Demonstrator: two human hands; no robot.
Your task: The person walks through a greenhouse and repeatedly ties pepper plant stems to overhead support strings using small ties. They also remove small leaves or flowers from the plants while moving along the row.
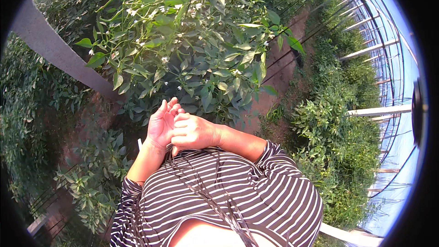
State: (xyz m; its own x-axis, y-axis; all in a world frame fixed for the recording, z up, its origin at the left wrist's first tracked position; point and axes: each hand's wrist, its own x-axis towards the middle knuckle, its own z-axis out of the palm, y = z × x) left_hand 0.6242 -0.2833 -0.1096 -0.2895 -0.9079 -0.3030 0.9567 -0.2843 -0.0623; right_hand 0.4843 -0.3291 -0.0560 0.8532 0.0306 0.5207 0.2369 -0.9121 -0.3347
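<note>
My left hand (pixel 161 127) is raised in front of my chest with the palm showing and its fingers bent. Against its palm side rests my right hand (pixel 192 131), back up and fingers curled, so the two hands touch. What lies between them, if anything, is hidden. Long dark strands (pixel 205 199), perhaps twine, run down over the striped shirt (pixel 226 178); their upper ends come close beneath the right hand. Just beyond my fingertips stands a leafy pepper plant (pixel 192 58) with small white flowers (pixel 164 59) and a few slender green peppers (pixel 111 17).
A grey post (pixel 65 51) slants in from the upper left. Dark support lines (pixel 284 55) stretch beside the plants above a bare soil path (pixel 277 65). More plant rows (pixel 332 137) grow to the right, beneath a frame of white posts (pixel 377 110) and wires.
</note>
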